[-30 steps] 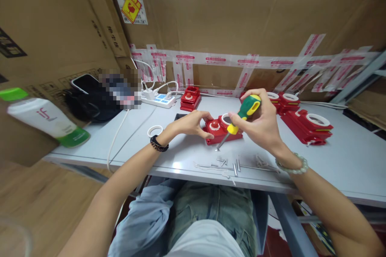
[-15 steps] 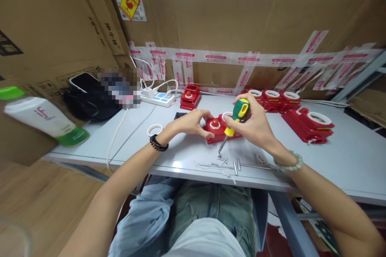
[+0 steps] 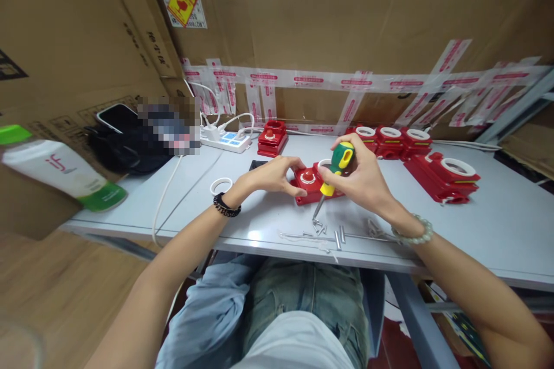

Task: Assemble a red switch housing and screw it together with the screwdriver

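Your left hand [image 3: 281, 176] grips the left end of the red unit [image 3: 308, 191], thumb on the near side, fingers on the far side. The unit rests flat on the table [image 3: 511, 225]. Your right hand [image 3: 363, 179] holds the screwdriver [image 3: 343, 155] by its handle, shaft tilted down and toward you. The tip is at the screws [image 3: 321, 228], nearer you than either hand; contact cannot be confirmed. Two pins [image 3: 339, 236] lie just right of the screws, below your right hand. A white ring [image 3: 221, 185] lies by your left wrist. Beyond your left hand stand a second unit [image 3: 272, 139] and, farther left, the power strip [image 3: 227, 140].
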Demonstrator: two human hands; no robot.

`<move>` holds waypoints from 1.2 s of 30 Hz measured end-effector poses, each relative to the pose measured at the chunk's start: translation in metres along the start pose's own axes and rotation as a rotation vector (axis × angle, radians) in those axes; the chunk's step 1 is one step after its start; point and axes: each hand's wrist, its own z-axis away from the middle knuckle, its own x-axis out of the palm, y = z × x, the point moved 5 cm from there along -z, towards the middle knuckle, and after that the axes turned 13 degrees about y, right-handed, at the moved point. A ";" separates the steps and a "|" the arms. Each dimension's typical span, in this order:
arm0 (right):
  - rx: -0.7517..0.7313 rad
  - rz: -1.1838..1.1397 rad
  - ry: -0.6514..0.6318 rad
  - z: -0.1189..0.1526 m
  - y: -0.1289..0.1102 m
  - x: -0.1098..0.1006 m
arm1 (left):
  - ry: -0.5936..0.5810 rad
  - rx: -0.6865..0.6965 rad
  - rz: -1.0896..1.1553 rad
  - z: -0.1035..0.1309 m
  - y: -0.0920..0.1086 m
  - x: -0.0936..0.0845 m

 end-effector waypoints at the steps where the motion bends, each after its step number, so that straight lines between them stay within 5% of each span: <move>1: -0.003 0.006 0.007 0.000 0.000 0.000 | -0.001 -0.002 0.003 0.000 0.000 0.000; 19: -0.058 -0.122 0.399 -0.038 -0.001 -0.023 | -0.014 0.011 0.047 0.003 0.003 0.000; 28: -0.177 -0.046 0.319 -0.051 0.008 0.007 | -0.011 -0.089 0.081 -0.001 -0.005 0.006; 36: -0.167 -0.027 0.310 -0.051 0.005 0.011 | -0.017 -0.086 0.114 -0.001 -0.005 0.006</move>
